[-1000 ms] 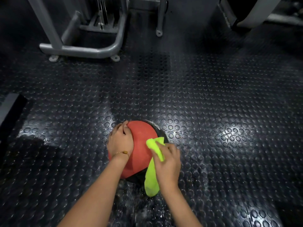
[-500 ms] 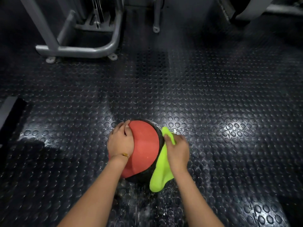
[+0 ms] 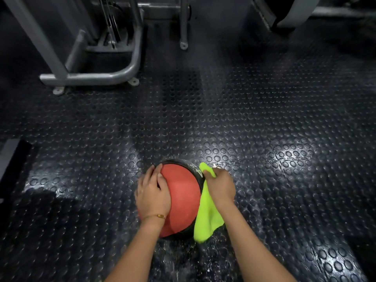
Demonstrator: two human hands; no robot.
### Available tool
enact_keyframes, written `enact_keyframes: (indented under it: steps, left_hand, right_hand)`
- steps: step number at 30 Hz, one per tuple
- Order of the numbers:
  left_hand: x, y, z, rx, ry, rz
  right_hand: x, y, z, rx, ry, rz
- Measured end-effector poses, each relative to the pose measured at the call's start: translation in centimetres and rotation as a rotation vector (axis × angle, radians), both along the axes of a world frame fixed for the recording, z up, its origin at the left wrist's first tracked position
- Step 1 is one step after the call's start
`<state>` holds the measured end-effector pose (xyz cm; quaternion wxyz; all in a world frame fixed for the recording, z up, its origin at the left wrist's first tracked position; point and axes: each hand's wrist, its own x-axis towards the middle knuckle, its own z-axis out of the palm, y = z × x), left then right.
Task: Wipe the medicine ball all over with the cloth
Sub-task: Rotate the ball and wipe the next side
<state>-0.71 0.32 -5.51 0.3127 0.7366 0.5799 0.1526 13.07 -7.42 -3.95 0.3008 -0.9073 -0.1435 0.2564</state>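
A red and black medicine ball (image 3: 182, 197) sits on the studded black rubber floor, low in the middle of the view. My left hand (image 3: 151, 193) lies on its left side with the fingers spread over the red panel, steadying it. My right hand (image 3: 220, 185) grips a bright green cloth (image 3: 206, 218) and presses it against the ball's right side, over the black band with white lettering. The lower part of the cloth hangs loose toward the floor. The ball's underside and far side are hidden.
A grey steel gym machine frame (image 3: 95, 77) stands at the back left, with a floor bracket (image 3: 184, 44) further right. Another machine part (image 3: 289, 15) is at the top right. A dark flat object (image 3: 12, 157) lies at the left edge.
My right hand with the cloth has slid from the ball's top front round to its right side. The left hand has stayed on the ball's left side.
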Motion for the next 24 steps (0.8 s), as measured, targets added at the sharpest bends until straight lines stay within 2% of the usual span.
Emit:
enact_keyframes:
  steps: [2,4,6,10,12,15,17,20,21,24]
  left_hand:
    - [0.0,-0.1,0.0,0.015,0.003,-0.017]
    - [-0.3,-0.4,0.0,0.037,-0.011,-0.027]
    - [-0.7,-1.1,0.0,0.063,-0.021,-0.040]
    - [-0.2,-2.1,0.2,0.082,0.041,-0.053]
    - [0.1,-2.2,0.4,0.086,0.064,-0.074]
    - [0.3,-1.7,0.5,0.093,0.056,-0.090]
    - [0.2,-1.5,0.4,0.106,0.046,-0.104]
    - [-0.6,-0.8,0.3,0.085,0.010,-0.151]
    - [-0.8,-0.3,0.4,0.067,0.016,-0.177]
    - [-0.5,1.6,0.8,0.014,0.154,-0.193]
  right_hand:
    - [-2.2,-0.4,0.9,0.109,-0.210,0.165]
    - [-4.0,-1.0,1.6,0.207,-0.321,0.282]
    - [-3.2,-1.2,1.0,0.169,-0.279,0.225]
    - [1.0,-0.8,-0.7,0.009,0.062,-0.019]
    - [0.7,-0.9,-0.4,-0.014,-0.007,0.016]
    - [-1.3,-1.7,0.9,0.093,-0.182,0.197]
    - [-0.8,-1.8,0.5,0.106,-0.156,0.206]
    - [1.0,-1.6,-0.4,0.041,0.060,0.024]
    - [1.0,-1.7,-0.4,0.035,0.065,0.004]
    - [-1.8,-1.9,0.8,0.129,-0.142,0.146]
